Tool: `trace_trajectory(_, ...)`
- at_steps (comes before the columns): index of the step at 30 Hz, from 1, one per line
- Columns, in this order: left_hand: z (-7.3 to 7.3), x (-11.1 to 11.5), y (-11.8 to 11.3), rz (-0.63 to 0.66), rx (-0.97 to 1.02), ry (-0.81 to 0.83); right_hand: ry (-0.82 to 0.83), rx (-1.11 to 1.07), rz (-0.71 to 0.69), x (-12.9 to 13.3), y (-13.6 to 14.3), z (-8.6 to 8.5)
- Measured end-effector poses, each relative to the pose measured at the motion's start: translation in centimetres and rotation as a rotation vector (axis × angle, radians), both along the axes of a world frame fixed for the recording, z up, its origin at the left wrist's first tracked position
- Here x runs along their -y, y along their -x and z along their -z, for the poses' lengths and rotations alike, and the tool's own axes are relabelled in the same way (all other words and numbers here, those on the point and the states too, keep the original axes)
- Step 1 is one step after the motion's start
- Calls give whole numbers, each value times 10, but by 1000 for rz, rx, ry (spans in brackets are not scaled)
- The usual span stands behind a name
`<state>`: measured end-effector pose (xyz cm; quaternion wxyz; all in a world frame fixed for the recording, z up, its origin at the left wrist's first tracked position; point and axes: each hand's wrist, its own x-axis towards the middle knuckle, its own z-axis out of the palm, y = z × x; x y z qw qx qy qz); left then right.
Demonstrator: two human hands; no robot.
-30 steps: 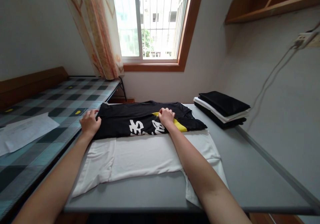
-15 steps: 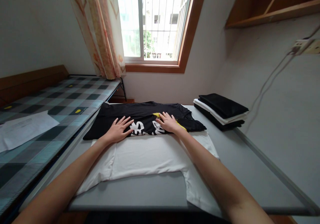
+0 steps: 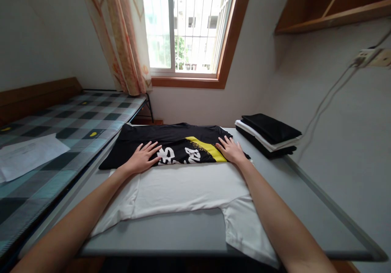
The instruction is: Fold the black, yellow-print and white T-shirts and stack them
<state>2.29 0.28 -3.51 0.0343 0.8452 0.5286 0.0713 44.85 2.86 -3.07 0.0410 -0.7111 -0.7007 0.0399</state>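
A black T-shirt (image 3: 165,132) with white lettering and a yellow stripe lies folded lengthwise across the far part of the table. My left hand (image 3: 143,158) rests flat on it, fingers spread, just left of the lettering. On its right part, beside the end of the yellow stripe, lies my right hand (image 3: 231,149), also flat with fingers apart. Under the black shirt and nearer to me a white T-shirt (image 3: 183,187) is spread out. One of its sleeves hangs toward the table's front edge, partly behind my right forearm.
A stack of folded black and white clothes (image 3: 270,130) sits at the table's back right, near the wall. The grey table (image 3: 165,232) adjoins a bed with a checked mattress (image 3: 100,116), where papers (image 3: 30,155) lie. A wooden shelf (image 3: 336,18) hangs upper right.
My right hand has slid to the right across the black T-shirt, and more of the yellow stripe shows, lying flatter. My left hand has stayed in place.
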Motion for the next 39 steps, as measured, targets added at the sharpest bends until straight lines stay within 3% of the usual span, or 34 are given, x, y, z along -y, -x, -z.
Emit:
trace_trajectory(4,-2,4,-1,25,49,-52,-137,-5,8,3,2,2)
trace_trajectory(8,-15,11,-9,192,113,-93,-318,-44,-65,10,10,-5)
trace_trajectory(13,-29,22,-21,339,156,-89,-280,-127,-243,15,24,-8)
trace_trajectory(19,-26,27,-28,337,216,-93,-85,-27,-224,15,30,0)
trace_trajectory(25,-22,29,-32,342,260,-99,-64,13,-209,18,27,0)
trace_trajectory(33,-18,41,-42,375,167,-144,-71,38,-182,37,14,1)
trace_trajectory(39,-3,46,-40,244,91,-172,-71,58,-171,57,5,3)
